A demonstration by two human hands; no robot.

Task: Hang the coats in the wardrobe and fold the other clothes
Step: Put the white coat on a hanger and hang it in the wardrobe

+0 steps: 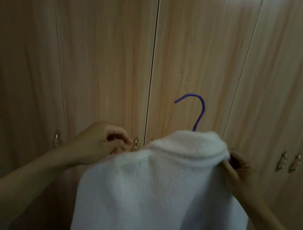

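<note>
Closed light-wood wardrobe doors point(106, 53) fill the room ahead. Your white fleecy coat point(160, 191) hangs on a purple hanger point(199, 111); right hand point(239, 168) grips its collar, left hand point(104, 143) curled narrow by a door handle point(135, 144).

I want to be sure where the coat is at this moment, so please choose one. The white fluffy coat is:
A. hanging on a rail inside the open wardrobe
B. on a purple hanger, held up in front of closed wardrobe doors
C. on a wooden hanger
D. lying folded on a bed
B: the white coat sits on the purple hanger, whose hook is free in the air, the right hand grips its collar edge, and the wardrobe doors behind are shut.
</note>
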